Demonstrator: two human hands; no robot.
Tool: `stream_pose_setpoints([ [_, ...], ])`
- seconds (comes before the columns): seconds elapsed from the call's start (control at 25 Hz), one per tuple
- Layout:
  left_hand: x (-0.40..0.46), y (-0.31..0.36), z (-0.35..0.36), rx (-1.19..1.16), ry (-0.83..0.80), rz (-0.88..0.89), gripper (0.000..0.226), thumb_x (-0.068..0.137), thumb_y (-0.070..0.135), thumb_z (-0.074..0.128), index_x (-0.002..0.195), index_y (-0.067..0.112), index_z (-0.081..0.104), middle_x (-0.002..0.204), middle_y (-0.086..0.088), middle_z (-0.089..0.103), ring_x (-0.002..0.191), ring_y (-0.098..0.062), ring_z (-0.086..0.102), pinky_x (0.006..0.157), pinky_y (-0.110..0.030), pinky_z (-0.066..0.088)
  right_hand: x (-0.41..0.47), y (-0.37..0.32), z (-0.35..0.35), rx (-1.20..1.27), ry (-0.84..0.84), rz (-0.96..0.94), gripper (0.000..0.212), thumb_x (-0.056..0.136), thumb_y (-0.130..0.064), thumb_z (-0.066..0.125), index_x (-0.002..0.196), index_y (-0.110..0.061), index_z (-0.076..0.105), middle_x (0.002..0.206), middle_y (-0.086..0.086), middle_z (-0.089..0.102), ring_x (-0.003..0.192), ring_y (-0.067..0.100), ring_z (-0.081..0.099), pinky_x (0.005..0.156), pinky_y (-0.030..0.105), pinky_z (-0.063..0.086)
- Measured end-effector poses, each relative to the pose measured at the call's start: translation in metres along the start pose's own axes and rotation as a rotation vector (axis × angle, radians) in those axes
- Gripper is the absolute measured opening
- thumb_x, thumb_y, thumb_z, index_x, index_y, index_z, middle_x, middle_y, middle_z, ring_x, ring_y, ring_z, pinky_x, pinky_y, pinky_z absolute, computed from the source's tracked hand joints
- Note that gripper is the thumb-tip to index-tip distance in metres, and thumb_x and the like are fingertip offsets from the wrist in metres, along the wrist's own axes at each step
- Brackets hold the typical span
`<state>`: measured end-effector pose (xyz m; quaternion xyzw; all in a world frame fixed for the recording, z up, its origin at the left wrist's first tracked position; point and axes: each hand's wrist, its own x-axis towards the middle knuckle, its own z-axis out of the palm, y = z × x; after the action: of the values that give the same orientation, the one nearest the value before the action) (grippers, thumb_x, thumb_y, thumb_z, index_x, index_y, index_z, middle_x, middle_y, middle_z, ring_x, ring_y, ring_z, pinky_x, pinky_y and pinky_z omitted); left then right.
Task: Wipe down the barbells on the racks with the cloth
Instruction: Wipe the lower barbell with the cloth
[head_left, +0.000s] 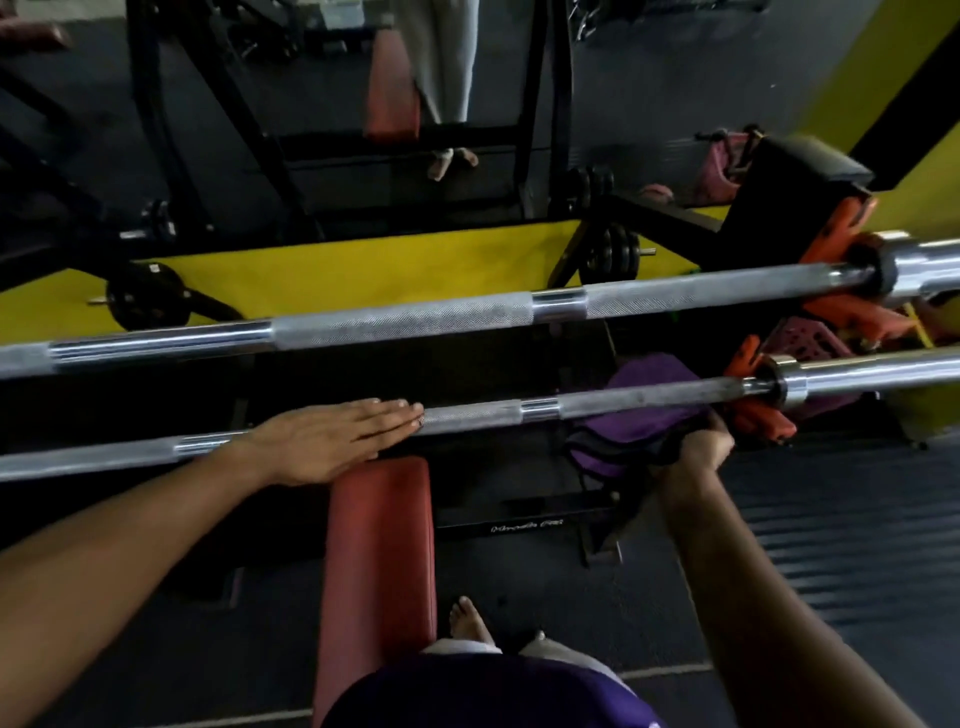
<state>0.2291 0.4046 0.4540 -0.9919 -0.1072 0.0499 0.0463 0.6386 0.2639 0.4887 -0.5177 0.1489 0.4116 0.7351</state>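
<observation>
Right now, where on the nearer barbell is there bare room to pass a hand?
Bare: the nearer barbell between the left hand fingertips and the purple cloth. Crowded: the right end, where the right hand grips the cloth beside orange rack hooks.

A line of small white lettering stood on the black base bar (524, 519) of the rack, beside the red bench pad (379, 561), but was too blurred to read. No other text showed.
</observation>
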Motion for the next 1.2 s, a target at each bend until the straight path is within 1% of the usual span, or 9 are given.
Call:
stream_pose_setpoints([
  [0.2,0.018,-0.001,0.003,0.007,0.040,0.025,0.059,0.108,0.024,0.030,0.162,0.009,0.011,0.169,-0.009,0.013,0.155,-0.020,0.018,0.127,-0.032,0.009,0.011,-0.003,0.000,0.090,0.046,-0.029,0.044,0.109,-0.031,0.020,0.099,-0.016,0.061,0.066,-0.007,0.072,0.078,0.013,0.061,0.050,0.021,0.049],
  [0.48,0.013,-0.002,0.006,-0.015,0.002,0.013,0.057,0.108,0.021,0.032,0.161,0.008,0.015,0.170,-0.008,0.012,0.156,-0.019,0.013,0.126,-0.035,0.016,-0.019,0.091,0.031,0.036,-0.125,0.250,0.045,0.103,-0.038,0.030,0.114,-0.015,0.066,0.093,0.008,0.076,0.097,0.028,0.066,0.078,0.034,0.052],
  [0.6,0.015,-0.001,0.003,-0.036,0.014,-0.006,0.056,0.109,0.023,0.031,0.161,0.009,0.018,0.170,-0.007,0.013,0.156,-0.018,0.014,0.126,-0.034,0.016,-0.005,0.067,0.012,0.067,-0.046,0.124,0.045,0.105,-0.035,0.029,0.110,-0.013,0.067,0.090,0.005,0.078,0.108,0.027,0.062,0.074,0.031,0.054],
  [0.68,0.015,-0.001,0.004,-0.026,0.019,-0.016,0.056,0.108,0.024,0.032,0.161,0.010,0.018,0.170,-0.007,0.014,0.156,-0.018,0.014,0.127,-0.033,0.013,0.044,0.041,-0.019,0.123,0.013,0.066,0.056,0.101,-0.051,0.032,0.128,-0.014,0.063,0.128,0.011,0.069,0.128,0.032,0.053,0.091,0.048,0.055],
  [0.76,0.015,-0.002,0.004,-0.012,0.027,-0.010,0.057,0.108,0.024,0.032,0.161,0.009,0.017,0.170,-0.007,0.014,0.156,-0.019,0.015,0.126,-0.033,0.014,0.073,0.019,-0.042,0.128,0.080,0.132,0.077,0.092,-0.070,0.031,0.152,-0.022,0.041,0.159,0.018,0.034,0.140,0.045,0.037,0.107,0.070,0.035],
  [0.88,0.014,-0.001,0.006,0.010,0.036,0.016,0.057,0.108,0.021,0.032,0.161,0.007,0.017,0.169,-0.009,0.013,0.156,-0.021,0.016,0.126,-0.036,0.017,0.045,0.007,-0.028,0.065,0.065,0.109,0.065,0.099,-0.061,0.026,0.145,-0.021,0.049,0.133,0.023,0.059,0.117,0.044,0.058,0.086,0.069,0.052],
  [0.96,0.015,0.000,0.005,0.017,0.037,0.018,0.057,0.107,0.020,0.034,0.161,0.006,0.018,0.169,-0.010,0.013,0.156,-0.021,0.016,0.126,-0.035,0.016,0.028,0.022,-0.011,0.112,-0.002,0.074,0.049,0.103,-0.048,0.029,0.128,-0.022,0.063,0.100,0.010,0.076,0.098,0.034,0.070,0.064,0.046,0.061],
  [1.04,0.015,-0.001,0.002,0.002,0.026,0.005,0.057,0.108,0.020,0.033,0.161,0.007,0.017,0.170,-0.009,0.011,0.156,-0.020,0.014,0.127,-0.033,0.014,0.007,0.049,0.007,0.053,-0.054,0.104,0.043,0.105,-0.039,0.029,0.115,-0.019,0.066,0.087,0.004,0.077,0.096,0.027,0.068,0.067,0.030,0.056],
  [1.2,0.014,0.000,-0.001,-0.015,0.033,0.000,0.056,0.107,0.020,0.033,0.160,0.007,0.022,0.169,-0.009,0.016,0.155,-0.020,0.019,0.127,-0.030,0.011,-0.021,0.096,0.017,-0.225,-0.127,0.282,0.041,0.105,-0.044,0.041,0.110,-0.013,0.069,0.102,0.011,0.075,0.092,0.028,0.070,0.075,0.034,0.056],
])
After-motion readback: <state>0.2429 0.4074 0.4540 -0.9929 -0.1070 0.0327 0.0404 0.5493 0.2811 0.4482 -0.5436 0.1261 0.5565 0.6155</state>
